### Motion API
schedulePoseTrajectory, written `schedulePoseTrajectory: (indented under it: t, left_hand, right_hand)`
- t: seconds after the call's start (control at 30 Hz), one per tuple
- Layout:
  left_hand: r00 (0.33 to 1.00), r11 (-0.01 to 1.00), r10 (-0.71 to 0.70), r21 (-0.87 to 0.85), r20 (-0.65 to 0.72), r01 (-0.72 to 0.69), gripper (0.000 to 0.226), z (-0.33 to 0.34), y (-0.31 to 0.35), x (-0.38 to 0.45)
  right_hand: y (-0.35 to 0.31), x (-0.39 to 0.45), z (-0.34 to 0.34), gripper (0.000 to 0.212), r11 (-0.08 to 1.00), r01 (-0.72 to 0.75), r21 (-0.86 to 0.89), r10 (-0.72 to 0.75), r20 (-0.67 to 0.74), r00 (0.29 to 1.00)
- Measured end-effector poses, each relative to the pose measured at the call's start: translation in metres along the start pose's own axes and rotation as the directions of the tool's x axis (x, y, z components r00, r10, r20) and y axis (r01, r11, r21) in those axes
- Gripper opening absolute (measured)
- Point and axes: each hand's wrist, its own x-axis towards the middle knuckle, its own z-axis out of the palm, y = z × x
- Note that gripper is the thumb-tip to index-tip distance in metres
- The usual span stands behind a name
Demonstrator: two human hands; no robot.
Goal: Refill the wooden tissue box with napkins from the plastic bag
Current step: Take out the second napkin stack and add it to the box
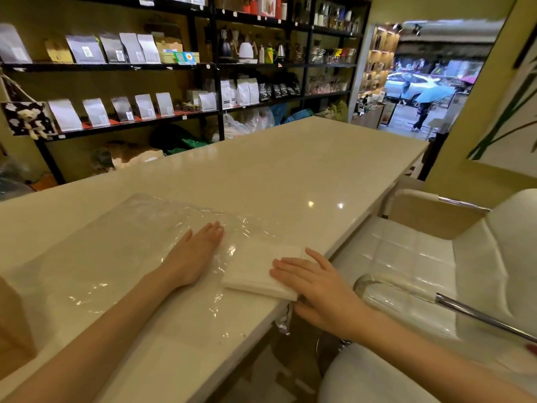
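Note:
A clear plastic bag (116,245) lies flat on the cream counter (290,175). A stack of white napkins (255,269) sits at the bag's right end, near the counter's edge. My left hand (197,254) rests flat, palm down, on the bag just left of the napkins. My right hand (316,286) lies on the right end of the stack, fingers on top and thumb below the counter's edge. A corner of the wooden tissue box (14,324) shows at the far left, mostly cut off by the frame.
A white padded chair (421,257) with chrome arms stands right of the counter. Black shelves (180,65) with coffee bags and kettles line the wall behind. An open doorway (421,91) at the back right shows the street.

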Motion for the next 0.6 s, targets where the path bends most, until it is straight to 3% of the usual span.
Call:
schedulePoseTrajectory:
  t: [0.17,0.23,0.33,0.47,0.53,0.6]
  left_hand:
    - [1.0,0.994,0.01,0.111,-0.014,-0.009,0.056,-0.003,0.006,-0.003]
    - [1.0,0.995,0.004,0.1,-0.017,-0.003,0.05,-0.003,0.006,-0.004]
    - [1.0,0.987,0.007,0.161,-0.022,-0.004,0.05,-0.002,0.003,-0.003]
    - [0.999,0.991,0.021,0.129,-0.03,-0.017,0.065,-0.003,0.004,-0.004]
    - [0.963,0.993,0.033,-0.096,-0.267,-0.061,0.078,-0.01,0.01,-0.01]
    - [0.824,0.934,0.024,-0.282,-0.567,-0.221,0.066,-0.025,0.027,-0.021]
  right_hand:
    - [0.007,-0.003,-0.016,0.041,0.999,0.011,0.047,-0.007,-0.088,0.996]
    - [0.006,0.003,-0.032,0.038,0.985,-0.046,0.167,0.064,-0.108,0.992]
    - [0.003,0.014,-0.065,0.036,0.824,-0.226,0.52,0.328,-0.112,0.938]
    - [0.018,0.033,-0.104,0.015,0.56,-0.368,0.743,0.645,-0.112,0.756]
    - [0.027,0.047,-0.113,0.013,0.453,-0.4,0.797,0.729,-0.073,0.681]
    - [0.03,0.062,-0.113,0.013,0.381,-0.396,0.835,0.758,-0.038,0.651]
